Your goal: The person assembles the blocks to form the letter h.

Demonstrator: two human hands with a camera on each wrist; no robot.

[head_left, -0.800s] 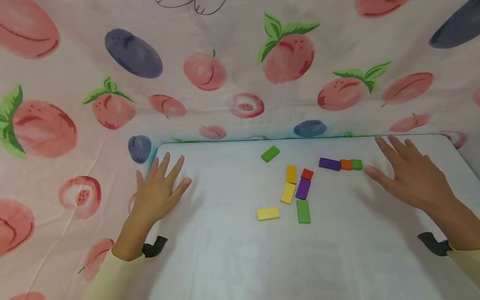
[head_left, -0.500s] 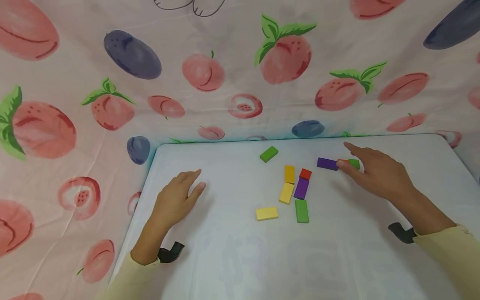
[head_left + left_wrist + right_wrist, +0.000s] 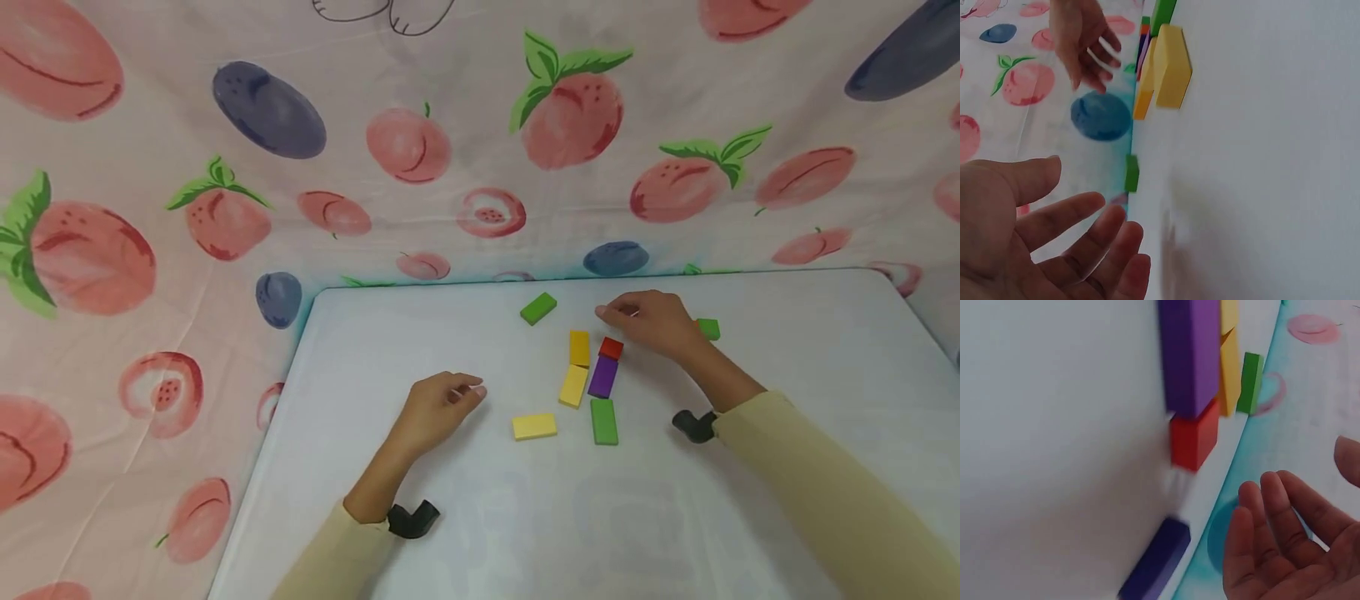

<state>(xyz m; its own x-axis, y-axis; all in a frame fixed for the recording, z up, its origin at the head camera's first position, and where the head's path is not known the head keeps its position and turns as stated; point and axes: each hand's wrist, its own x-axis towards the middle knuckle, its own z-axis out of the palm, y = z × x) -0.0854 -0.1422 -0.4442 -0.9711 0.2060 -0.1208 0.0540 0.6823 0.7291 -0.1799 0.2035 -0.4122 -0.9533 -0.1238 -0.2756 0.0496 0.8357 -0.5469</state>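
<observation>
My left hand hovers over the table left of a flat yellow block, its fingers loosely bent and holding nothing. My right hand hovers near the back, just right of and behind the red block; in the right wrist view its fingers are relaxed with nothing between them. A purple block adjoins the red one, and a green block lies in front. An orange-yellow block meets a yellow block. Below the right hand, another purple block shows in the right wrist view.
A separate green block lies near the table's back edge. Beside the right wrist, a small green block pokes out, its orange neighbour mostly hidden. Fruit-print cloth rises behind the white table and along its left side.
Both hands have moved inward over the table, the left one rightward and the right one leftward. Their spread fingers have relaxed into a loose bend. The blocks have stayed in place.
</observation>
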